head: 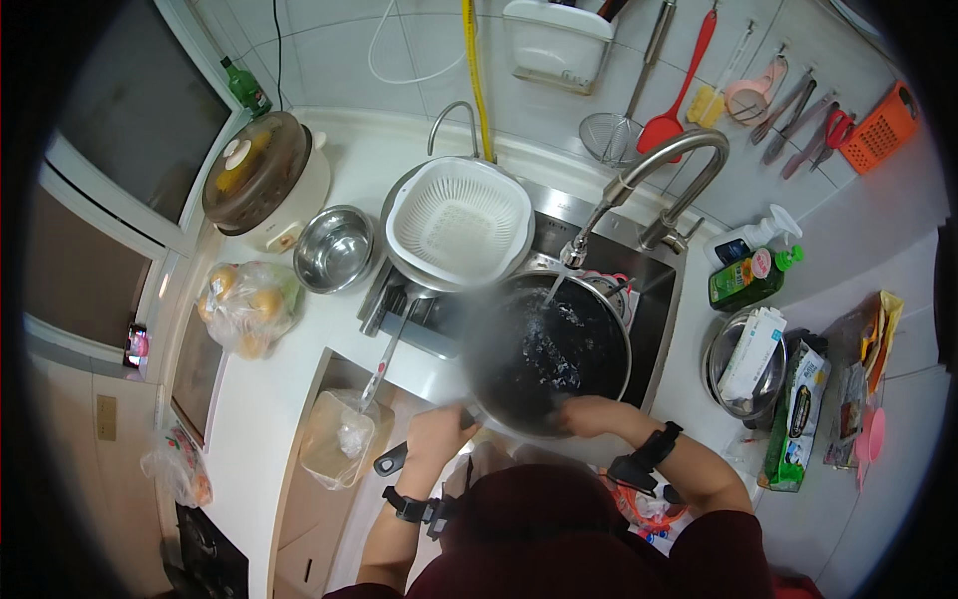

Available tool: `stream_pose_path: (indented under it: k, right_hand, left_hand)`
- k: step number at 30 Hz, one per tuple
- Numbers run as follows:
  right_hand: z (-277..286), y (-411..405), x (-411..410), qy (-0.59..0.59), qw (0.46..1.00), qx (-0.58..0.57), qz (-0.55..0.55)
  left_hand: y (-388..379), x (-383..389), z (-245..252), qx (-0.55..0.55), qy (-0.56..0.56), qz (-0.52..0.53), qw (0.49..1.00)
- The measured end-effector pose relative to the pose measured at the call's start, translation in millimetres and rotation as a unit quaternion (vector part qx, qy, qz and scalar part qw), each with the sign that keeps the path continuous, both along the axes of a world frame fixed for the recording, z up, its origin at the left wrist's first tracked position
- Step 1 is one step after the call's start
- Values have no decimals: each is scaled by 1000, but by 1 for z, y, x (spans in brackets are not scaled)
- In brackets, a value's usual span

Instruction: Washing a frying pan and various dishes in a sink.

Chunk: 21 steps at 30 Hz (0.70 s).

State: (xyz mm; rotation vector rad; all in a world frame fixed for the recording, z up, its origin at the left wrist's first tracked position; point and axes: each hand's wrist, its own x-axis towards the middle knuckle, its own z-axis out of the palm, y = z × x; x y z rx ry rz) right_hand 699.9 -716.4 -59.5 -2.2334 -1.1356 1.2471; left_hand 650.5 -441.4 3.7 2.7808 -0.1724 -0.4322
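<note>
A dark frying pan [554,337] with a pale metal rim is held over the sink [662,329], partly filled with water. Water runs into it from the gooseneck faucet [662,180]. My left hand [438,434] grips the pan's black handle, whose end sticks out below the fist. At the pan's near rim, my right hand [591,415] reaches over the edge; its fingertips are blurred and partly hidden, so I cannot tell what they hold. Just left of the pan, a white plastic colander [460,221] rests in a larger metal bowl. Steam or lens haze blurs the pan's left side.
A steel bowl [334,249], an electric cooker [262,180] and a bag of fruit [251,307] stand on the left. Dish soap [748,281], a spray bottle [748,236] and stacked bowls [722,359] are on the right. A ladle [385,359] overhangs the counter above a bin [348,434].
</note>
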Motion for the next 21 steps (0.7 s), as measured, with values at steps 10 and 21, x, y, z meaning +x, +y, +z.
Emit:
stream_pose_path:
  k: [10,21]
  right_hand:
    - [-11,-11,47,-144,929,-267,-213]
    - [-55,22,83,-48,946,-183,-265]
  left_hand:
    - [2,-4,-12,9,-9,3,1000]
    - [6,-4,-13,18,-33,-10,999]
